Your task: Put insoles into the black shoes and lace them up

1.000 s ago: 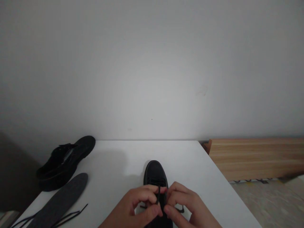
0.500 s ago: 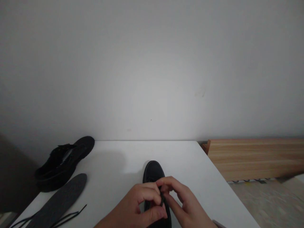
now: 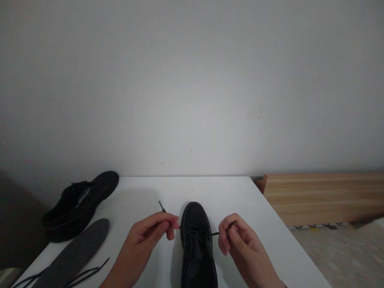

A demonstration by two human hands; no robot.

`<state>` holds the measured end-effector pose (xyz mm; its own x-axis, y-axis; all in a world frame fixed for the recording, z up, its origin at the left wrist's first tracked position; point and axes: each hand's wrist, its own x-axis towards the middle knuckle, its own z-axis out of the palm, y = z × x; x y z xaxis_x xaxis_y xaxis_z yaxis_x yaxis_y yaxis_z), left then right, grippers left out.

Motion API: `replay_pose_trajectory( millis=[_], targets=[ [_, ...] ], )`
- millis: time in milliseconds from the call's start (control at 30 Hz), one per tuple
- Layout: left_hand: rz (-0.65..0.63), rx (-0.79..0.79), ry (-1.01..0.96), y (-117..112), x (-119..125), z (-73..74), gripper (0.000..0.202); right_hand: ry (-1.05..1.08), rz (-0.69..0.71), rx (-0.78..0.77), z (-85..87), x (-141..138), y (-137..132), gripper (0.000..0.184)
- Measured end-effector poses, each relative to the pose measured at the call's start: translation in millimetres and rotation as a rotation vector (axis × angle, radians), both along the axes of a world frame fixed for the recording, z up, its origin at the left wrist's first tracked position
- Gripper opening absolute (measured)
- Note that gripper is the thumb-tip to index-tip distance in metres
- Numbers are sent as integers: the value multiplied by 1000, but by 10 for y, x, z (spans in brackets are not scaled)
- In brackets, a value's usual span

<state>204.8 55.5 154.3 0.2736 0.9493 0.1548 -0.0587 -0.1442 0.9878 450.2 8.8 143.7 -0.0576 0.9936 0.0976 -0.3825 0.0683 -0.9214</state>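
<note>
A black shoe point(image 3: 196, 218) stands upright on the white table point(image 3: 150, 256), toe pointing away from me. Its black shoelace point(image 3: 215, 233) stretches out to both sides from the crossing over the tongue. On the left of the shoe, my left hand point(image 3: 150, 236) pinches one lace end, whose tip sticks up past the fingers. My right hand point(image 3: 240, 240) pinches the other end on the right, with the tip showing above the thumb. Neither hand touches the shoe's body.
At the table's left edge lies another black shoe point(image 3: 72, 212), with a dark grey insole point(image 3: 81, 252) in front of it. A loose black lace point(image 3: 87, 273) is beside the insole. Behind is a pale wall point(image 3: 192, 100); wooden boards point(image 3: 324, 200) lie right of the table.
My hands were close together over the shoe with the lace between them. Now they have drawn apart to either side, pulling the lace ends outward and uncovering the shoe's opening.
</note>
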Motion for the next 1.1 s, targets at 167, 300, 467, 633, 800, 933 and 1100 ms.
replay_pose_trajectory(
  millis=[167, 300, 467, 633, 800, 933, 1100],
  targets=[
    [158, -124, -183, 5, -39, -151, 53, -91, -56, -7, -110, 181, -57, 29],
    [101, -117, -50, 6, -76, -164, 37, -535, -68, 80, -79, 299, -98, 21],
    [56, 214, 414, 2, -160, -210, 21, -833, -58, 173, -119, 297, -107, 15],
    [-64, 681, 653, -13, -128, -261, 18, -966, -44, 197, -172, 243, -103, 16],
    [-88, 879, 849, -27, -92, -257, 20, -1003, -39, 242, -174, 184, -102, 15],
    [-70, 903, 878, -64, -31, -249, 20, -1030, -30, 265, -186, 126, -95, 15],
    [-46, 905, 843, -137, 81, -286, 20, -1081, -36, 286, -232, 120, -95, 17]
  ],
)
